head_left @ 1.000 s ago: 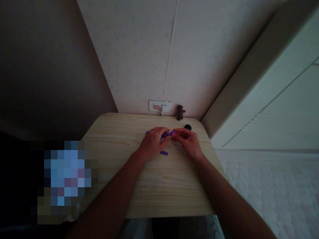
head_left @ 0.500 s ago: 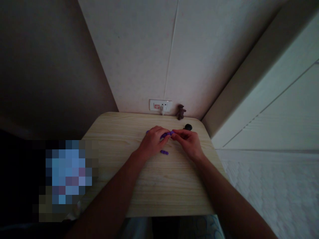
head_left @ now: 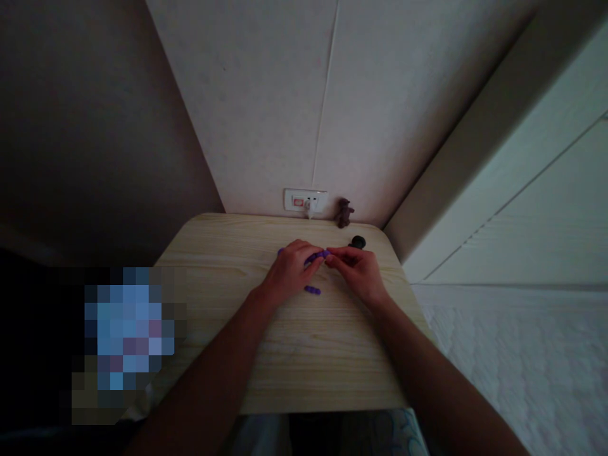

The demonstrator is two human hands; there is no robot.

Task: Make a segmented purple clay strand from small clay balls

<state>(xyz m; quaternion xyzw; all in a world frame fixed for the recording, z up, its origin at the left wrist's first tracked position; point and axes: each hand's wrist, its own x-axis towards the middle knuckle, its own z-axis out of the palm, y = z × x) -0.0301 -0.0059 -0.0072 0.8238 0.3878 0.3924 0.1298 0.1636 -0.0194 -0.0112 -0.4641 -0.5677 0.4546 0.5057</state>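
Above the far half of the tabletop (head_left: 323,354), between our two hands, is a purple knobbly strip (head_left: 316,256). Our left hand (head_left: 289,272) curls over it with thumb and fingers closed on its length, while our right hand (head_left: 358,272) pinches the end nearest it; the fingertips of the two nearly meet. Whether the strip touches the wood under our palm, we cannot tell.

We judge it very light, so it asks for hardly any grip. Its rounded lumps should give our fingertips something to catch on, though a smooth surface could roll or slip. Whether it is stiff plastic or soft like clay does not show; if soft, a hard squeeze would dent it, and if jointed, its narrow necks look the weakest places. We would hold it by the fat lumps, close to the end, rather than bend it from afar.

Just beyond our left knuckles shows a purple tip (head_left: 280,251), perhaps part of the same strip. Nearer us lies a short purple piece (head_left: 312,290). Past our right hand sits a black round object (head_left: 358,242), and a dark brown figurine (head_left: 344,213) stands by the wall socket (head_left: 305,201).
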